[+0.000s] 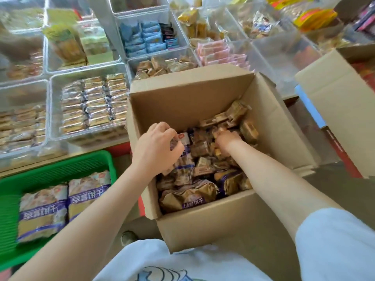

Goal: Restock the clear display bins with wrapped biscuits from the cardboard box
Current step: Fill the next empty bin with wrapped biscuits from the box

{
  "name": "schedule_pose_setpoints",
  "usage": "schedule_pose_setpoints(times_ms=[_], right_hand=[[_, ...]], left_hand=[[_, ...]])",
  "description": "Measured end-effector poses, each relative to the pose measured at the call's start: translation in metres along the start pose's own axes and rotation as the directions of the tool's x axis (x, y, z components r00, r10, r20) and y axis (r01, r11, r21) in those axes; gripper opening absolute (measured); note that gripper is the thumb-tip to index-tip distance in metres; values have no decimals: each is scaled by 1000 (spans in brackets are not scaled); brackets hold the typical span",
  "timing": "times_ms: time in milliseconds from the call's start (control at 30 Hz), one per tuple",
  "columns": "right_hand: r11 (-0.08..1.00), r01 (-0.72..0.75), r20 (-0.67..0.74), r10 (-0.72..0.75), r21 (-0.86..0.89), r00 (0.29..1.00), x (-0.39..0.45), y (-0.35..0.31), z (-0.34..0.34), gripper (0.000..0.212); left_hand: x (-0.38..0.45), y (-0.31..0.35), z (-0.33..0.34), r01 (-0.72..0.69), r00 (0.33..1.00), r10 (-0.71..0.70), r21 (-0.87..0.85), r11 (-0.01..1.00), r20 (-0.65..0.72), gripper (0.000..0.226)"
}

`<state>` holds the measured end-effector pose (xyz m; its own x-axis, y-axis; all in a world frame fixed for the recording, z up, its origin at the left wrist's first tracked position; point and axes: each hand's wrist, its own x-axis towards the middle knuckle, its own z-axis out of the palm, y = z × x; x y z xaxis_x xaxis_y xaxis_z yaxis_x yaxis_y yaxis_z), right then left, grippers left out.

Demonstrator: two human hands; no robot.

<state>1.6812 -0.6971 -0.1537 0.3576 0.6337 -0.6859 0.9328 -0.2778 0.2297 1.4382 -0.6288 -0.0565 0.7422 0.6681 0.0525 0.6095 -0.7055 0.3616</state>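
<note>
Both of your hands are down in the cardboard box (203,220), your left hand (156,147) gripping wrapped biscuits (183,138), your right hand (225,141) curled around more in the pile.

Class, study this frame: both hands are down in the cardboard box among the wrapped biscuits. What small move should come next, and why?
Probably lift both handfuls up out of the cardboard box. The left hand already grips wrapped biscuits, the right hand is buried among them, and the clear bin to the left is the nearest place to set them.
</note>
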Motion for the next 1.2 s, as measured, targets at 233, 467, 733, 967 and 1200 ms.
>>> schedule_pose_setpoints(times_ms=[233, 467, 733, 967, 1200], right_hand=[[781, 69, -158, 38, 621, 987, -23, -1, -18, 28], [-160, 297, -332, -281, 941, 901, -78, -23, -81, 32], [-55, 496, -483, -339, 867, 807, -109, -112, -149, 35], [338, 638, -529, -364, 691, 766, -100, -268, -222, 19], [571, 683, -568, -404, 455, 717, -37, -468, -262, 38]], left_hand=[[-2, -2, -2, 39, 999, -39, -31, 999, -8, 30], [-3, -4, -19, 148, 983, -184, -543, 826, -12, 57], [-27, -81, -77, 196, 927, -357, -961, 197, 116, 39], [-79, -241, -129, 266, 927, -326, -939, 218, 187, 52], [-151, -454, -145, 491, 794, -597, -463, 738, -110, 56]])
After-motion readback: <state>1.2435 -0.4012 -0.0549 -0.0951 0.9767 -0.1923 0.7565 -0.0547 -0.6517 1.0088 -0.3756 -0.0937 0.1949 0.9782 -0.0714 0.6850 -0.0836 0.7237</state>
